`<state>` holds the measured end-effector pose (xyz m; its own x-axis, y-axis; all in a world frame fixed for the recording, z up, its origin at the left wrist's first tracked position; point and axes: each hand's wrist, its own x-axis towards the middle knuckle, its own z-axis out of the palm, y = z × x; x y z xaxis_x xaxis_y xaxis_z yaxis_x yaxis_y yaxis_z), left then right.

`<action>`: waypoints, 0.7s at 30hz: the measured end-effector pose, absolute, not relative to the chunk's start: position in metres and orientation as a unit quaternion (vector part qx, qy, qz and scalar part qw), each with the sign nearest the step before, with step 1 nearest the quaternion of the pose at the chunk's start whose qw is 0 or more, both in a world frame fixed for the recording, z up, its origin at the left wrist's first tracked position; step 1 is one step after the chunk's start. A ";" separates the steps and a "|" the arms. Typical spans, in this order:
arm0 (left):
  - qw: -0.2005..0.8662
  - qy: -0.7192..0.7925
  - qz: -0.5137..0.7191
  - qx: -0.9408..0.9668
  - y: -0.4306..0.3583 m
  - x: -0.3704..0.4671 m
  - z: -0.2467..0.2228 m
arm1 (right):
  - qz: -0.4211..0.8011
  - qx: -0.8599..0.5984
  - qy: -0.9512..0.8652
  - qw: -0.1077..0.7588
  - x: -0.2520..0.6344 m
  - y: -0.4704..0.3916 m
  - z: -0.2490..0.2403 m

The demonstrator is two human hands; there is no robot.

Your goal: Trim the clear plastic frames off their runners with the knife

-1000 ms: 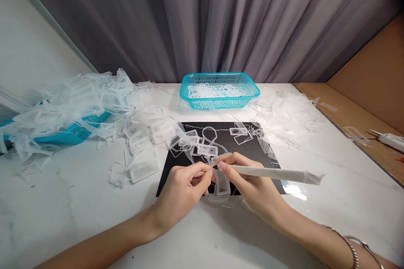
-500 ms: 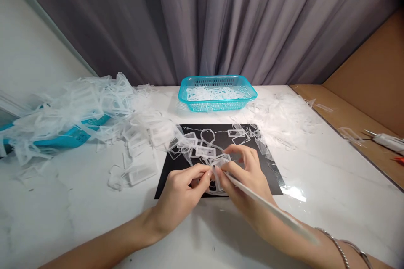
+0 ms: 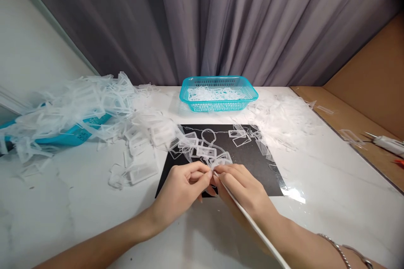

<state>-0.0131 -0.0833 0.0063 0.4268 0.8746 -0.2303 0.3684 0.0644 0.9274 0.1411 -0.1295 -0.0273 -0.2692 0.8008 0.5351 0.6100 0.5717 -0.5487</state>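
Over the front part of a black mat (image 3: 252, 168), my two hands meet fingertip to fingertip. My left hand (image 3: 183, 187) is closed in a pinch; what lies between its thumb and forefinger is too small and covered to make out. My right hand (image 3: 244, 185) is closed with its fingers together, gripping one end of a long thin white strip (image 3: 249, 219), which slants back past the wrist toward the bottom edge. Just beyond the fingertips lie several translucent rectangular plastic frames (image 3: 206, 151), some overlapping, with a curled ring-like piece (image 3: 208, 136) behind them.
A blue basket (image 3: 219, 106) holding thin white pieces stands at the back. Translucent frames form a large heap (image 3: 91, 96) over a blue container (image 3: 72, 134) at left. Another pale pile (image 3: 280, 117) lies right. A white-handled tool (image 3: 389, 145) rests on the brown board (image 3: 328, 113).
My right hand's raised fingers have come down and closed together. The white strip has swung steeper, toward the bottom edge. My left hand stays nearly in place, still pinching.
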 end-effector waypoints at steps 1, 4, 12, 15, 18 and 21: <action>0.544 0.482 0.231 0.647 -0.083 -0.014 0.005 | 0.123 -0.448 -0.786 0.407 0.141 -0.129 -0.028; 0.540 0.480 0.230 0.652 -0.083 -0.014 0.002 | 0.118 -0.452 -0.772 0.431 0.141 -0.124 -0.028; 0.522 0.481 0.228 0.666 -0.084 -0.015 0.004 | 0.191 -0.509 -0.752 0.373 0.149 -0.122 -0.011; 0.529 0.478 0.237 0.660 -0.084 -0.016 0.004 | 0.206 -0.522 -0.733 0.384 0.156 -0.120 -0.008; 0.535 0.482 0.246 0.649 -0.082 -0.017 0.005 | 0.262 -0.527 -0.704 0.397 0.165 -0.117 -0.004; 0.535 0.486 0.250 0.644 -0.077 -0.018 0.008 | 0.333 -0.545 -0.656 0.401 0.176 -0.114 0.004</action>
<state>-0.0183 -0.0770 0.0082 0.4024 0.8940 -0.1974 0.3583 0.0447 0.9326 0.1757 -0.1143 0.0040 -0.0832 0.9832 0.1625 0.4482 0.1826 -0.8751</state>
